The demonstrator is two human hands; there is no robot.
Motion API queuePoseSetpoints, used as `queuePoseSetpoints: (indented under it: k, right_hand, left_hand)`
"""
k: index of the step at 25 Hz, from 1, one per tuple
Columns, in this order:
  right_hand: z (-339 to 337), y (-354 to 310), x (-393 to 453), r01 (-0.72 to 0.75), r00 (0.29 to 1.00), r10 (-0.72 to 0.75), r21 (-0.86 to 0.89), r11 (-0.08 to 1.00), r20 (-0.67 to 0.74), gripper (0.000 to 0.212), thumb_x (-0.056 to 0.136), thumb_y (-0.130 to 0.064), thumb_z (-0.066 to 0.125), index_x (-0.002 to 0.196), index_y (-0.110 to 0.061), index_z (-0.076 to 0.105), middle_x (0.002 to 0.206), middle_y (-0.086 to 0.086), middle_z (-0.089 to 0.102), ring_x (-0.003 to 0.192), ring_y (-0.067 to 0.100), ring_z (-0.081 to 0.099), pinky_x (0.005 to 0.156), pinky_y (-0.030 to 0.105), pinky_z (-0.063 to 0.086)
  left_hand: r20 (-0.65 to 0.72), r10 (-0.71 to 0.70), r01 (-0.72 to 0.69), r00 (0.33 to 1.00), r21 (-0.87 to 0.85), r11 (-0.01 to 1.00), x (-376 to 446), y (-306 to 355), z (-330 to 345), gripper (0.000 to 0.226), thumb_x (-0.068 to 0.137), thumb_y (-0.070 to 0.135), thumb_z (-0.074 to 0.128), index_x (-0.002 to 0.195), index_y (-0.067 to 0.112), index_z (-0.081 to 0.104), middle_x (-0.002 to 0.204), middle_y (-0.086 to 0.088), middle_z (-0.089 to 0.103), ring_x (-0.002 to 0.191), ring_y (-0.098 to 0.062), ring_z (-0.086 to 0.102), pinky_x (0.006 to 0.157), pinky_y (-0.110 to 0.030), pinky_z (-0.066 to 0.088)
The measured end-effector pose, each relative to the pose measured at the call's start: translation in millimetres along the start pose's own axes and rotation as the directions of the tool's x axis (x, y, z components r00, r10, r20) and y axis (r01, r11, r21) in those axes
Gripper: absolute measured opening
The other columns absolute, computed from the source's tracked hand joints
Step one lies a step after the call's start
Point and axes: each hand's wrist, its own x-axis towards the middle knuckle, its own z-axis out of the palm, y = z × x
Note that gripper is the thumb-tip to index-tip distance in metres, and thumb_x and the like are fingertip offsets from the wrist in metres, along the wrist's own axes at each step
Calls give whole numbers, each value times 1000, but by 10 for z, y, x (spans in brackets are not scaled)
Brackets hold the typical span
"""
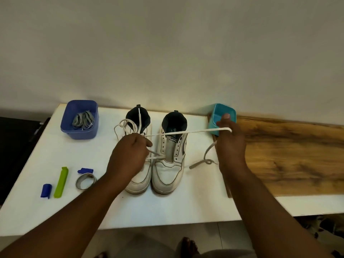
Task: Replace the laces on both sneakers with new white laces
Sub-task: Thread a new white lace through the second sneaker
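Right hand (230,144) pinched white lace (186,132), taut across right sneaker (170,155); left hand (130,151) gripped its other run. Limp, light cord; best held near the tip.

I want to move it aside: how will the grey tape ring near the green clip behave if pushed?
The tape ring lies flat on the white board, so it would likely slide, not roll. It looks thin and hollow, probably light; a nudge may send it into the green clip.

A white table (167,207) stands against a plain pale wall (167,43), a wooden board (290,157) lying at its right end.
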Motion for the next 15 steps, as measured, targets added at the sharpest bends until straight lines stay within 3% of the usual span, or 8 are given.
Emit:
queuePoseSetpoints:
  k: [2,4,6,8,10,11,13,15]
  right_hand:
    - [-8,3,43,-194,980,197,283,939,18,30,102,-47,58,102,-20,69,95,6,65,78,14,62,68,30,56]
    - [81,-14,-19,-132,991,114,330,935,75,13,102,-23,65,102,-10,69,89,6,66,72,15,65,68,30,58]
    - [191,-87,-205,126,969,-165,206,970,184,9,96,-5,70,98,-14,70,88,-6,71,82,9,70,76,27,58]
    - [231,-116,-363,382,840,-404,135,914,361,21,91,1,73,99,-18,71,93,-11,73,91,7,70,79,25,58]
    - [222,-73,-452,628,671,-556,22,778,490,29,88,5,71,105,-18,72,100,-11,72,96,7,68,83,25,57]
    - [211,-42,-458,687,644,-569,-58,725,512,34,86,7,70,107,-18,73,101,-10,71,95,5,66,83,25,57]
    - [169,-11,-383,636,751,-497,-275,721,434,39,85,10,66,109,-20,73,102,-7,69,91,6,64,79,31,58]
    - [51,-20,-232,523,849,-468,-519,676,246,36,89,6,64,111,-22,73,108,-3,69,93,15,64,77,37,59]
  left_hand:
    - [-29,-81,77,996,-110,991,37,-37,-7,32,96,21,40,105,29,70,90,-2,72,83,-25,69,75,-50,58]
    - [-56,51,-48,997,46,998,-39,-41,59,45,94,21,40,135,32,54,123,2,65,110,-23,63,93,-48,55]
    - [-103,382,-356,919,206,912,-149,45,110,59,91,21,42,150,30,40,144,5,51,131,-16,48,110,-37,43]
    - [19,594,-584,805,209,785,-230,156,168,56,97,36,45,152,28,38,142,12,52,131,-6,49,108,-27,40]
    - [233,518,-545,823,70,836,-266,209,215,59,94,60,49,147,34,44,122,21,64,102,-2,65,88,-29,54]
    - [293,456,-492,840,61,868,-251,178,213,62,90,66,52,145,37,45,120,23,64,93,-2,67,82,-32,57]
    - [309,402,-480,862,241,843,-148,29,134,68,92,63,56,151,37,37,141,19,51,110,0,60,90,-31,54]
    - [261,451,-520,853,489,700,16,-118,4,51,100,45,53,149,31,44,144,4,54,120,-14,57,95,-35,50]
